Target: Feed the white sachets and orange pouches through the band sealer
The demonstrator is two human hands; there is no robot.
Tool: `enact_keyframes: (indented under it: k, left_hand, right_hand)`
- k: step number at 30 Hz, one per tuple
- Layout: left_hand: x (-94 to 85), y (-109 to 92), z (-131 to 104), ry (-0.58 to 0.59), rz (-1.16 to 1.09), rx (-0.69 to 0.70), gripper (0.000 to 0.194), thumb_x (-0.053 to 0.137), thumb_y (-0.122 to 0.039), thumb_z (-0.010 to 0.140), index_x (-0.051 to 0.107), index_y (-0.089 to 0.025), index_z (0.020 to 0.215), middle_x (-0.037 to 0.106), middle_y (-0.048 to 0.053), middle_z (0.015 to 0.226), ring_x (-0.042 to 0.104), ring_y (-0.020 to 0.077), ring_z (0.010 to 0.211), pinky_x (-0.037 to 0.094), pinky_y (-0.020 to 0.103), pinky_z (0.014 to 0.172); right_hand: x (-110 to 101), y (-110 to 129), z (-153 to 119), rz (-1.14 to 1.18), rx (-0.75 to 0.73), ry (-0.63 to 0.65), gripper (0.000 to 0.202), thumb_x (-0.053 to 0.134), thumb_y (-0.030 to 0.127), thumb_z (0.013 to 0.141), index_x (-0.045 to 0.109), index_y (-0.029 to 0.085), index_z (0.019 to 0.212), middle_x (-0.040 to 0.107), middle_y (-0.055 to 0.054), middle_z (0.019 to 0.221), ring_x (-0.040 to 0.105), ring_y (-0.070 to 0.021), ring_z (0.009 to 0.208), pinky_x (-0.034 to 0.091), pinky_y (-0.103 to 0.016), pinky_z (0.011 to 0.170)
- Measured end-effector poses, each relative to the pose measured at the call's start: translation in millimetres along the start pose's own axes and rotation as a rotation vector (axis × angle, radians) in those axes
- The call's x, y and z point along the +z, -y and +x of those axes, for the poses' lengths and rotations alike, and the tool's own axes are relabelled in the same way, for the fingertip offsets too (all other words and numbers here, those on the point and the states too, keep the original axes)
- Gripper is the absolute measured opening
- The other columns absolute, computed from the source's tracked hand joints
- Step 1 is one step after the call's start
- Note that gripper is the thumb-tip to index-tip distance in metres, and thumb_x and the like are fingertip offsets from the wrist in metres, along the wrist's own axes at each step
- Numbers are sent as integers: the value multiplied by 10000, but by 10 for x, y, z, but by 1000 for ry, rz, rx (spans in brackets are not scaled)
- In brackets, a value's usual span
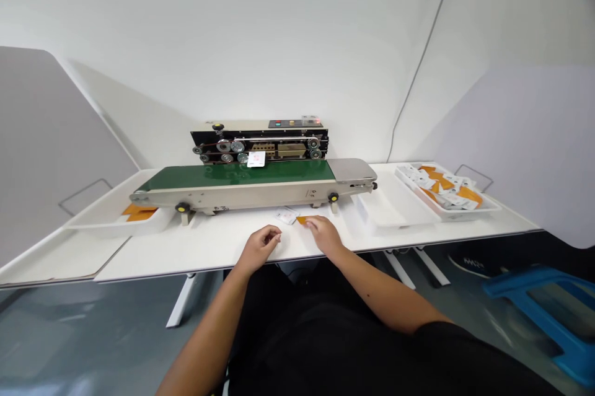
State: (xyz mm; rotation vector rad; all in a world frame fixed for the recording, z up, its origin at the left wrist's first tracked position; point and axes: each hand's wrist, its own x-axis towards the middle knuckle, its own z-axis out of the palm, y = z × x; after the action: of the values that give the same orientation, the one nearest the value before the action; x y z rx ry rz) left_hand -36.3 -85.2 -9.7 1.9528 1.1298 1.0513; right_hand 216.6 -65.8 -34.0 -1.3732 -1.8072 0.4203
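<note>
My right hand point(324, 235) pinches an orange packet point(302, 220) over the table, in front of the belt machine. Just left of it, a white printed packet point(287, 215) lies on the white table point(209, 247). My left hand point(260, 247) is near the table's front edge with its fingers curled together; whether anything small is between them is hidden. Another white printed packet point(256, 159) stands tilted at the back edge of the green belt point(199, 176), against the sealing machine point(260, 136) with its rollers.
At the right, a white tray point(458, 217) holds orange and white packets, beside another white tray point(395, 222). A tray with orange packets point(139, 213) stands at the left, partly under the belt's end. A blue stool point(548, 303) is on the floor at right.
</note>
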Motion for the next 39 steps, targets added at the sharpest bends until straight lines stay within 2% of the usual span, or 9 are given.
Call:
enact_keyframes:
  k: [4,8,11,17,21,25,28,34,39]
  left_hand:
    - [12,-1,1,-15,18,6,191,586,-372,927,654,-197,963,686,22,853,641,184,792,493,277,731]
    - [31,21,2,-27,42,18,214,580,-393,934,653,-197,982,687,28,864,640,187,792,496,279,723]
    - [30,15,-5,-33,60,25,232,573,-396,943,639,-193,1034,681,36,883,638,188,802,497,281,721]
    - [10,-93,-28,170,59,100,432,602,-359,935,517,-206,1329,700,43,982,616,174,795,489,287,759]
    - [18,-139,-29,272,101,94,462,636,-352,913,545,-230,1349,720,37,997,638,182,805,495,285,764]
    - [35,-125,-19,260,126,65,248,601,-391,935,702,-220,1084,739,39,935,663,201,827,500,286,757]
    - [41,-72,-9,207,77,22,239,577,-401,948,715,-209,976,742,37,902,670,200,820,503,282,744]
    - [14,46,0,-27,-56,-47,257,634,-443,901,683,-194,942,701,28,827,655,188,773,515,273,707]
    - [-9,-3,-18,50,-110,-16,296,615,-442,918,659,-182,1052,689,36,843,642,181,772,514,275,704]
  right_hand:
    - [-64,-156,-17,316,188,-224,425,332,492,992,642,212,1070,708,-79,1007,648,-244,949,512,-356,830]
    - [-57,-212,28,629,270,-193,384,427,548,928,571,220,1066,688,-88,1013,667,-240,896,546,-342,740]
    - [-35,-193,28,760,269,-86,347,578,528,853,591,218,1009,687,-81,972,662,-228,843,542,-329,702]
    - [-74,-12,-91,672,123,288,263,690,425,821,696,197,952,678,-25,819,635,-178,747,513,-295,690]
    - [-62,194,-173,592,62,400,201,706,367,822,689,195,925,662,1,784,614,-153,709,490,-267,665]
    - [20,294,-220,556,6,383,141,700,317,830,679,205,912,669,7,811,619,-147,735,481,-260,692]
    - [56,272,-221,569,23,388,201,703,322,828,672,216,996,665,13,818,618,-147,726,485,-258,676]
    - [54,196,-174,600,73,408,287,712,343,817,686,194,1061,656,12,786,613,-146,713,493,-268,702]
    - [13,243,-161,666,106,478,276,623,339,882,726,200,1097,725,-36,936,670,-178,833,519,-294,768]
